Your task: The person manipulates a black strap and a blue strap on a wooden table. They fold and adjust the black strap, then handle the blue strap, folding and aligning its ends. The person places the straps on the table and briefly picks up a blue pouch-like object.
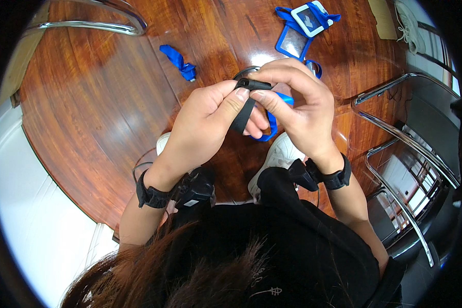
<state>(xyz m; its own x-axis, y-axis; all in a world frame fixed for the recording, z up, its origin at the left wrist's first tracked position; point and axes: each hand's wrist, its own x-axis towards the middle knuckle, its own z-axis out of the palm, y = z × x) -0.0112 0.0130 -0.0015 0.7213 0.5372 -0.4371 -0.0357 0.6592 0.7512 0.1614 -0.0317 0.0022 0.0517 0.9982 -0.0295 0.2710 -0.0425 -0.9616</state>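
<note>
My left hand (203, 120) is closed, its thumb pressing on the near end of a small black plastic fitting (259, 85). Thumb and fingers of my right hand (305, 105) pinch the same fitting from the other side. A flat black strap (241, 119) hangs down from it between the hands. Behind the right-hand fingers loops a blue ribbon (272, 126); I cannot tell whether it is joined to the black strap. A thin dark loop (245, 70) shows just above the fingertips.
A bundled blue ribbon (177, 61) lies on the wooden floor (102, 108). Beyond my right hand lie a white-framed badge holder (309, 19) and a blue-framed one (293, 43). Metal-framed chairs (410, 133) stand at the right. My white shoes (281, 152) are below.
</note>
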